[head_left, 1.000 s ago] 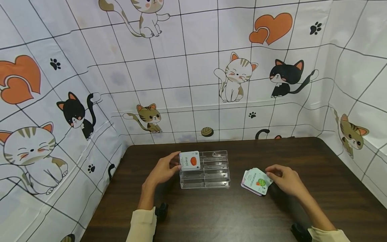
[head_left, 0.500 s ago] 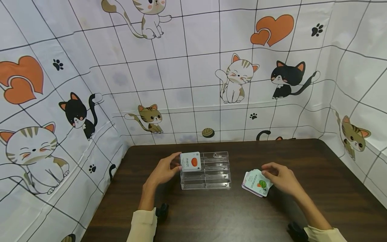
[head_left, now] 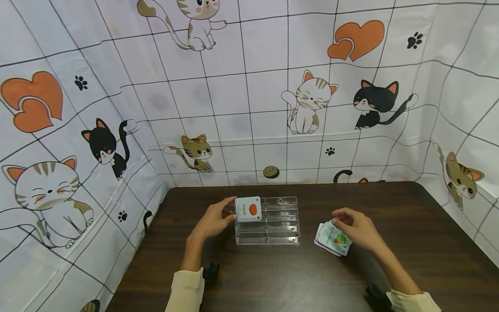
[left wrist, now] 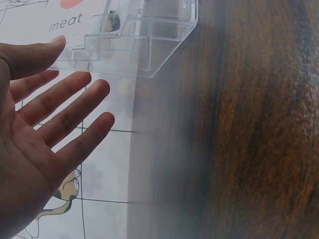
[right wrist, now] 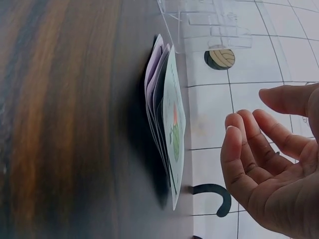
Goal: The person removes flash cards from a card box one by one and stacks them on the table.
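A white card reading "meat" [head_left: 248, 209] with a red picture stands in the back left of a clear stepped rack [head_left: 283, 227]. My left hand [head_left: 212, 221] is at the card's left edge. In the left wrist view its thumb tip [left wrist: 59, 44] overlaps the card's lower edge, with the other fingers spread and straight. To the right of the rack lies a loose stack of cards, topped by a pale green watermelon card [head_left: 332, 239]. My right hand [head_left: 358, 229] hovers at the stack's upper right corner. Its fingers are loosely bent, with nothing between them [right wrist: 279, 169].
Rack and cards are on a dark brown wooden table [head_left: 273, 277]. Behind and beside it hangs a white sheet [head_left: 230, 95] with grid lines and cartoon cats. Cream sleeves [head_left: 187, 288] cover both forearms, and a black wrist device [head_left: 211, 273] sits below the left hand.
My right hand has moved left across the card stack's upper corner. My left hand stays beside the meat card. The whole head view has shifted slightly.
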The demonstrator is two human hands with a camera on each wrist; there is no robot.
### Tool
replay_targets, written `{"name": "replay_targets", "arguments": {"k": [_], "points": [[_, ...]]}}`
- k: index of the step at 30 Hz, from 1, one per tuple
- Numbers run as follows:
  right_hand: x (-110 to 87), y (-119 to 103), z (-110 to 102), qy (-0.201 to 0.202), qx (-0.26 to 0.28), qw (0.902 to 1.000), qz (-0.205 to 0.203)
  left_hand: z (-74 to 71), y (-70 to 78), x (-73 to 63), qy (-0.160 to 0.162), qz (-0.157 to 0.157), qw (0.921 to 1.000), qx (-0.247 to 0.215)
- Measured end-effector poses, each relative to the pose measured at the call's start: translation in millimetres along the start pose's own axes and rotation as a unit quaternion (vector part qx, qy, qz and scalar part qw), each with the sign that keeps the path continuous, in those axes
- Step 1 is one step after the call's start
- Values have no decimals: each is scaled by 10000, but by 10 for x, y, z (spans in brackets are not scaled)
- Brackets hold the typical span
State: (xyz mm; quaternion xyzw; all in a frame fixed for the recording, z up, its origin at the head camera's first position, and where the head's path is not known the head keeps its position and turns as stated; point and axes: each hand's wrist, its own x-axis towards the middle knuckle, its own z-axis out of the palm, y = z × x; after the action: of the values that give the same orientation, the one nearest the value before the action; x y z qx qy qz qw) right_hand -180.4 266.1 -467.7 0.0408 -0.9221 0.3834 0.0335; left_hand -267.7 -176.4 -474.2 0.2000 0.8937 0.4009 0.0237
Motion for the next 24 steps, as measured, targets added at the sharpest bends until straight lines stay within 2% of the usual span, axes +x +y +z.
{"name": "replay_targets", "arguments": {"k": [5,13,24], "points": [[19,-10,19,13,74,10000,-51,9,11,0,0,5,10000,49],[57,-79,78,36,487,9986,-197,3,-2,-26,-12,-6,10000,29],[102,-183,80,37,415,9987,-282,1,5,-13,-19,49,10000,-14]]}}
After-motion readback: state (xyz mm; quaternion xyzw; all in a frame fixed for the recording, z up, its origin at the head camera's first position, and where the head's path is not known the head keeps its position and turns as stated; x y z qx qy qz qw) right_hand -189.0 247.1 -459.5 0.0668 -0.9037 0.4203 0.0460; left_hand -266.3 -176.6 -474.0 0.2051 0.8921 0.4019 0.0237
